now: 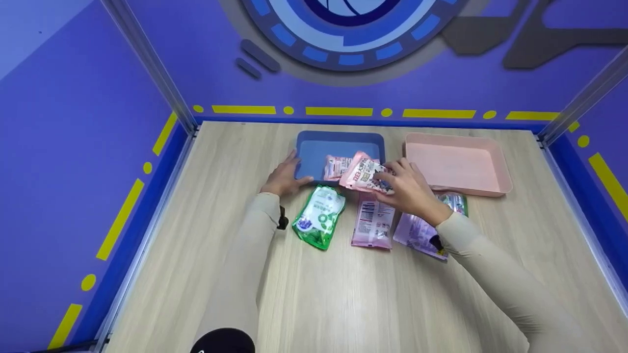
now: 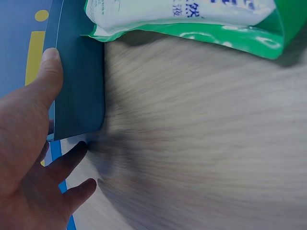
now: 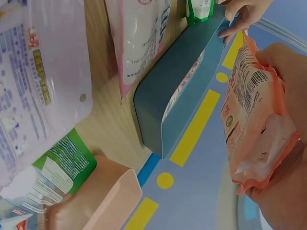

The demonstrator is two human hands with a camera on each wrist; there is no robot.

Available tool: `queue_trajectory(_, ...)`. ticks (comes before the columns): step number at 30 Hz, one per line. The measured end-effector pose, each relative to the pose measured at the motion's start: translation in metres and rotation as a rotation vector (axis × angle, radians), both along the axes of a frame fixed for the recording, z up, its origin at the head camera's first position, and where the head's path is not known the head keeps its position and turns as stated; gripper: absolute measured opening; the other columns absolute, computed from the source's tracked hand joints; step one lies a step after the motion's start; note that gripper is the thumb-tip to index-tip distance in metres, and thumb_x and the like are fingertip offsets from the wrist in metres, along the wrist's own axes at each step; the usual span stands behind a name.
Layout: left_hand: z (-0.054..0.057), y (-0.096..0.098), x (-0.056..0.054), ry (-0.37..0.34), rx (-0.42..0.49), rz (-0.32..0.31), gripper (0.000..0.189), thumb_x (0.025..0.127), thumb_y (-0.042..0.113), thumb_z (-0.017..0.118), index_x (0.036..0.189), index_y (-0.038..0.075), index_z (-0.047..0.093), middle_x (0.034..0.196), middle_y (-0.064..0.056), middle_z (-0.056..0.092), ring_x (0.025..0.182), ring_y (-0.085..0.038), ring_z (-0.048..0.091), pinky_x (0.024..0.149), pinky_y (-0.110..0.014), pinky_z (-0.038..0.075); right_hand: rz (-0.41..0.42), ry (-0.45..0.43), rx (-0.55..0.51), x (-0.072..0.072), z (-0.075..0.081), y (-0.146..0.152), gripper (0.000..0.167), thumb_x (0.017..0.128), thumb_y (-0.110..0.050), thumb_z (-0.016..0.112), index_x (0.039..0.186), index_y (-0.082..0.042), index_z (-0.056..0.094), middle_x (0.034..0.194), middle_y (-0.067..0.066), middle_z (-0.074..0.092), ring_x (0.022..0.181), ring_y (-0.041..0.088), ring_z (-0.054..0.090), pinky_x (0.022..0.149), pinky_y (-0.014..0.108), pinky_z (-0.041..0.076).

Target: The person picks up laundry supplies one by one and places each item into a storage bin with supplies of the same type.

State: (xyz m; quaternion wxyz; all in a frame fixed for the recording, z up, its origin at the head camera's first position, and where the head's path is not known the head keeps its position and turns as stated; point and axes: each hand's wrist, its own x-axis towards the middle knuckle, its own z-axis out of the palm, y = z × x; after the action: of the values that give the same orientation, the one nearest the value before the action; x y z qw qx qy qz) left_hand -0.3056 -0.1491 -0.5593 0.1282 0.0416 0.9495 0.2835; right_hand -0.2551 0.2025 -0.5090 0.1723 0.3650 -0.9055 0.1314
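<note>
In the head view my right hand (image 1: pixel 407 189) pinches a pink-and-white printed packet (image 1: pixel 363 172) by its right side, above the front edge of the blue tray (image 1: pixel 314 136). The packet's barcode face (image 3: pixel 249 76) turns toward the right wrist camera. Another small pink packet (image 1: pixel 334 167) lies inside that tray, partly covered by the held one. My left hand (image 1: pixel 284 177) rests at the tray's front left corner. Its thumb (image 2: pixel 48 72) touches the rim while the other fingers spread past the corner, some of them partly hidden by the tray.
A green-and-white pouch (image 1: pixel 319 215), a pink pouch (image 1: pixel 373 223) and a purple pouch (image 1: pixel 417 233) lie in front of the trays. Under my right forearm another green-edged pouch (image 1: pixel 457 202) partly shows. To the right stands a pink tray (image 1: pixel 456 162). Blue panels (image 1: pixel 78 147) border the table.
</note>
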Motion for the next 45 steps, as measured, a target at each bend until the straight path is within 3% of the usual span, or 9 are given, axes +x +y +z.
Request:
queue_trajectory(8, -0.003, -0.001, -0.002, 0.028, -0.030, -0.039, 0.085, 0.097, 0.052, 0.066, 0.161, 0.008, 0.032, 0.174, -0.003, 0.005, 0.156, -0.028, 0.020, 0.124, -0.044, 0.026, -0.003, 0.007, -0.027, -0.009, 0.002, 0.000, 0.034, 0.085, -0.037, 0.082, 0.108, -0.013, 0.077, 0.117, 0.020, 0.066, 0.098, 0.037, 0.053, 0.079, 0.052, 0.045)
queue_trajectory(18, -0.003, -0.002, -0.001, 0.020, -0.027, -0.023, 0.085, 0.097, 0.052, 0.066, 0.162, 0.010, 0.031, 0.174, -0.001, 0.004, 0.156, -0.027, 0.018, 0.125, -0.045, 0.024, -0.026, -0.028, -0.023, -0.017, 0.005, -0.005, 0.032, 0.087, -0.038, 0.081, 0.108, -0.014, 0.077, 0.117, 0.018, 0.066, 0.098, 0.035, 0.051, 0.081, 0.052, 0.045)
queue_trajectory(34, -0.001, -0.003, 0.000, 0.022, -0.024, -0.034, 0.085, 0.097, 0.052, 0.066, 0.162, 0.010, 0.032, 0.174, -0.002, 0.003, 0.157, -0.028, 0.017, 0.125, -0.045, 0.023, -0.028, -0.013, 0.007, -0.035, 0.006, -0.012, 0.035, 0.085, -0.035, 0.084, 0.109, -0.011, 0.077, 0.117, 0.022, 0.067, 0.104, 0.041, 0.053, 0.092, 0.060, 0.044)
queue_trajectory(45, 0.000, -0.001, 0.000, 0.017, -0.024, -0.023, 0.086, 0.096, 0.052, 0.067, 0.162, 0.009, 0.032, 0.174, -0.002, 0.004, 0.157, -0.028, 0.016, 0.126, -0.045, 0.021, -0.023, 0.012, 0.022, -0.046, 0.008, -0.018, 0.036, 0.085, -0.037, 0.082, 0.107, -0.009, 0.077, 0.116, 0.022, 0.068, 0.100, 0.041, 0.054, 0.082, 0.056, 0.045)
